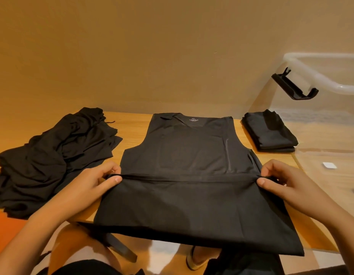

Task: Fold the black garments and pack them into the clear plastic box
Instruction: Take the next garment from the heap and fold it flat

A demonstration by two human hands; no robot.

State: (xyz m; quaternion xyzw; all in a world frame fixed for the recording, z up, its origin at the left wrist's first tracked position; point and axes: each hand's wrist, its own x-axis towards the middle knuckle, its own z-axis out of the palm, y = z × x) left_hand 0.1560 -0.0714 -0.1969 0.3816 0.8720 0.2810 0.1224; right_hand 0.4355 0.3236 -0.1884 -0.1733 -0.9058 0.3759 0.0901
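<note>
While on table (132,132), black vest (192,149) fold in pinch of left hand (94,183), right hand (285,181).

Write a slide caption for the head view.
Left hand and right hand pinch a black tank top at its sides; unfolded pile left, folded stack and clear box right.

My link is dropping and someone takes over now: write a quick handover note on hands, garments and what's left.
Left hand pinches the left edge of the black sleeveless top, right hand the right edge, along a crosswise fold.
The top lies on the wooden table, hem hanging over the near edge.
Done: a folded stack by the clear plastic box; inside or beside it is unclear.
Left: finish this fold, fold the heaped pile at the left, pack everything.
</note>
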